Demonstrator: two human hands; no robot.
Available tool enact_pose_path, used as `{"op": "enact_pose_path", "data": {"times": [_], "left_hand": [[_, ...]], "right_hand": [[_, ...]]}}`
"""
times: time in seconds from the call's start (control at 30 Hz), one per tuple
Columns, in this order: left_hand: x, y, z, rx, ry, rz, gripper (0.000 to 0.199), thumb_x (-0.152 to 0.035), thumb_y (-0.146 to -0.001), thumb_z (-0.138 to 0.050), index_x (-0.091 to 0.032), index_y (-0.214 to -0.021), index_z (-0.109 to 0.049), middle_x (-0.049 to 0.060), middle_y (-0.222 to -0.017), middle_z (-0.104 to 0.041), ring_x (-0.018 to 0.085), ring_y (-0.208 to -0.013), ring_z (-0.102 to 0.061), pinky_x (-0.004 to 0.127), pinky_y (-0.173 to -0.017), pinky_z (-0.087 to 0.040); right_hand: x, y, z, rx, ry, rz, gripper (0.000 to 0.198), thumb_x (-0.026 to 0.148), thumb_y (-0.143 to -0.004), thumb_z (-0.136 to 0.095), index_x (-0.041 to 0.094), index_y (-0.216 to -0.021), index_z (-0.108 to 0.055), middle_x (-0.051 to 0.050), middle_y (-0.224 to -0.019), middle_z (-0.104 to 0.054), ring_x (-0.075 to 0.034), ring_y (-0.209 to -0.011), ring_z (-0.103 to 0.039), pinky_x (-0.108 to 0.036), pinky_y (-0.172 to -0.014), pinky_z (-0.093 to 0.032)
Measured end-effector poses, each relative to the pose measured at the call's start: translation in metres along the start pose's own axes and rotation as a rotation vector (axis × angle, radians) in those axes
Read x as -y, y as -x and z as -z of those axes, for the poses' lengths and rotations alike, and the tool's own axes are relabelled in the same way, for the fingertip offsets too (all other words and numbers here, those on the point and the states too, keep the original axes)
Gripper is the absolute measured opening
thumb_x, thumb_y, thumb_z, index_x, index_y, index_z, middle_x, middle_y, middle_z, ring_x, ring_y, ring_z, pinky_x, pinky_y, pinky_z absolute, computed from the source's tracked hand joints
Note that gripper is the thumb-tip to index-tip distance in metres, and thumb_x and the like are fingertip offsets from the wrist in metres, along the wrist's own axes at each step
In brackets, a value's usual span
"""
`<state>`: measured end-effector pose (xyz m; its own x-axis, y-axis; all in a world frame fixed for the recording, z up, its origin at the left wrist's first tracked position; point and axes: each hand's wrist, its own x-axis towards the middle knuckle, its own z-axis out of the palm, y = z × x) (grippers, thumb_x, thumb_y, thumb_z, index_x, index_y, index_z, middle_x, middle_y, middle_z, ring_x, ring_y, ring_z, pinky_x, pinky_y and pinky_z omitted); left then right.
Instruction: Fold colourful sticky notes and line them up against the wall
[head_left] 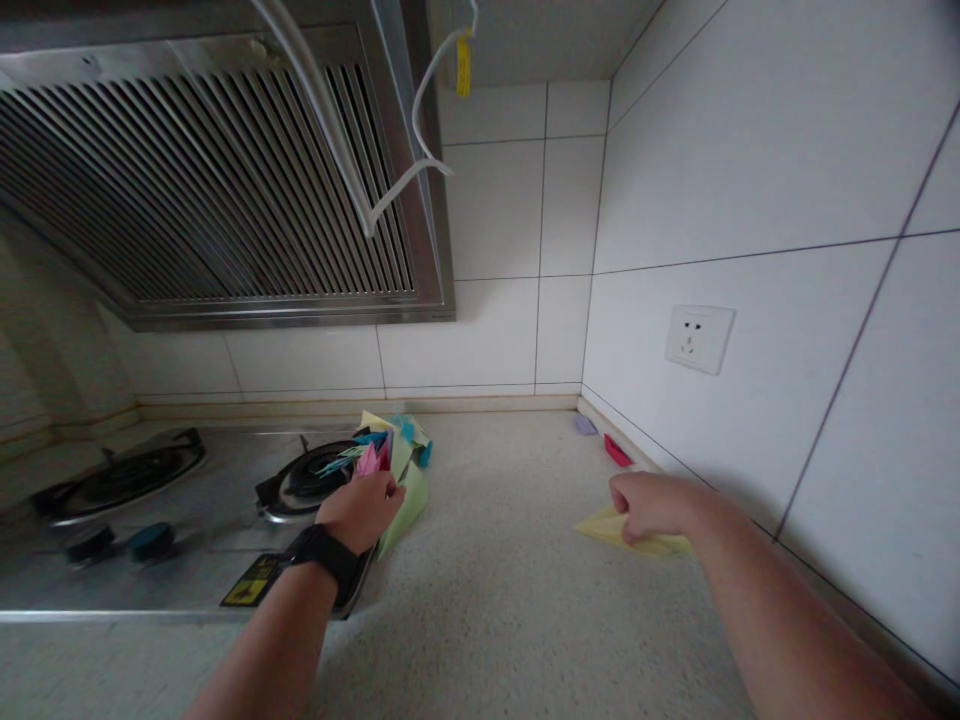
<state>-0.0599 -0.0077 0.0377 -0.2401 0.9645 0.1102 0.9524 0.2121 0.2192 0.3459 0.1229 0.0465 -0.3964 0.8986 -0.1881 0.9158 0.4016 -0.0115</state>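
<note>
Nearest, left hand (pixel 361 510), black watch (pixel 326 556) on its wrist, fingers curled into pile of coloured folded papers (pixel 394 455) at stove (pixel 150 520) edge. Right hand (pixel 649 505) fisted around yellow folded paper (pixel 604 527) on speckled counter (pixel 487 600), near wall.

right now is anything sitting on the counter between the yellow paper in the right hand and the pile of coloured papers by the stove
Nothing visible. The counter lies bare between the yellow paper under the right hand and the paper pile, which the left hand touches.
</note>
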Motion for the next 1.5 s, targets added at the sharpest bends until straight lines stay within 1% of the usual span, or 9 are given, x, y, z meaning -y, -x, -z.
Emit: {"op": "enact_pose_path", "data": {"times": [0.17,0.33,0.5,0.7,0.83,0.97,1.13,1.3,1.5], "left_hand": [[0.005,0.003,-0.006,0.037,-0.036,-0.007,0.038,-0.055,-0.08,-0.049,-0.02,-0.078,-0.065,0.009,-0.081,-0.069,0.024,-0.077,-0.065,0.03,-0.064,-0.041],[0.002,0.006,-0.008,0.074,-0.026,-0.088,0.025,-0.042,-0.078,-0.054,-0.02,-0.078,-0.066,0.006,-0.078,-0.069,0.023,-0.077,-0.064,0.028,-0.063,-0.039],[-0.022,0.01,-0.005,0.079,0.211,-0.28,0.03,-0.042,-0.084,-0.049,-0.017,-0.074,-0.062,0.003,-0.071,-0.063,0.017,-0.068,-0.059,0.025,-0.059,-0.036],[-0.062,0.019,-0.028,0.339,0.855,-0.372,0.036,-0.049,-0.09,-0.041,-0.017,-0.078,-0.05,-0.004,-0.057,-0.05,0.008,-0.048,-0.044,0.02,-0.047,-0.034],[-0.074,0.021,-0.046,0.485,1.082,-0.381,0.035,-0.051,-0.089,-0.044,-0.017,-0.09,-0.052,-0.003,-0.061,-0.052,0.009,-0.048,-0.049,0.018,-0.043,-0.035],[-0.077,0.021,-0.05,0.536,1.167,-0.371,0.038,-0.05,-0.089,-0.046,-0.017,-0.103,-0.055,-0.002,-0.065,-0.053,0.01,-0.052,-0.052,0.018,-0.041,-0.037],[-0.078,0.022,-0.047,0.548,1.238,-0.351,0.041,-0.05,-0.089,-0.048,-0.016,-0.111,-0.057,0.0,-0.07,-0.055,0.011,-0.056,-0.054,0.017,-0.041,-0.038],[-0.078,0.025,-0.046,0.577,1.276,-0.317,0.039,-0.043,-0.087,-0.053,-0.016,-0.115,-0.058,0.004,-0.08,-0.061,0.011,-0.059,-0.055,0.017,-0.042,-0.04],[-0.078,0.026,-0.045,0.563,1.291,-0.331,0.04,-0.042,-0.088,-0.05,-0.016,-0.117,-0.057,0.006,-0.081,-0.062,0.012,-0.059,-0.056,0.018,-0.042,-0.04]], "right_hand": [[0.004,-0.002,0.004,-0.091,-0.084,0.044,0.024,0.038,-0.066,-0.066,0.021,-0.083,-0.062,-0.004,-0.079,-0.065,-0.02,-0.07,-0.058,-0.026,-0.055,-0.029],[0.015,0.0,0.012,-0.241,-0.089,0.038,0.026,0.046,-0.076,-0.059,0.02,-0.078,-0.06,-0.005,-0.073,-0.064,-0.019,-0.066,-0.057,-0.026,-0.055,-0.027],[0.038,0.004,0.017,-0.38,-0.152,0.148,0.021,0.04,-0.082,-0.054,0.021,-0.077,-0.06,-0.004,-0.075,-0.065,-0.017,-0.066,-0.057,-0.026,-0.056,-0.028],[0.084,0.008,0.011,-0.29,-0.382,0.361,0.018,0.036,-0.083,-0.056,0.019,-0.086,-0.063,-0.004,-0.081,-0.067,-0.016,-0.071,-0.058,-0.025,-0.06,-0.036],[0.106,0.016,0.008,-0.071,-0.601,0.534,0.028,0.037,-0.083,-0.06,0.018,-0.104,-0.061,-0.006,-0.094,-0.067,-0.016,-0.081,-0.06,-0.025,-0.069,-0.043],[0.114,0.016,0.002,0.09,-0.77,0.703,0.039,0.04,-0.077,-0.068,0.016,-0.107,-0.059,-0.005,-0.097,-0.064,-0.015,-0.085,-0.058,-0.025,-0.073,-0.045],[0.118,0.005,-0.011,-0.036,-0.875,0.657,0.03,0.04,-0.083,-0.062,0.016,-0.101,-0.057,-0.005,-0.091,-0.061,-0.014,-0.079,-0.056,-0.026,-0.07,-0.045],[0.123,0.0,-0.016,0.095,-1.1,0.69,0.036,0.041,-0.083,-0.063,0.015,-0.106,-0.057,-0.006,-0.092,-0.063,-0.014,-0.077,-0.059,-0.027,-0.07,-0.047],[0.122,0.003,-0.008,0.024,-1.244,0.689,0.026,0.034,-0.08,-0.066,0.013,-0.095,-0.065,-0.005,-0.085,-0.066,-0.013,-0.074,-0.059,-0.026,-0.068,-0.046]]}}
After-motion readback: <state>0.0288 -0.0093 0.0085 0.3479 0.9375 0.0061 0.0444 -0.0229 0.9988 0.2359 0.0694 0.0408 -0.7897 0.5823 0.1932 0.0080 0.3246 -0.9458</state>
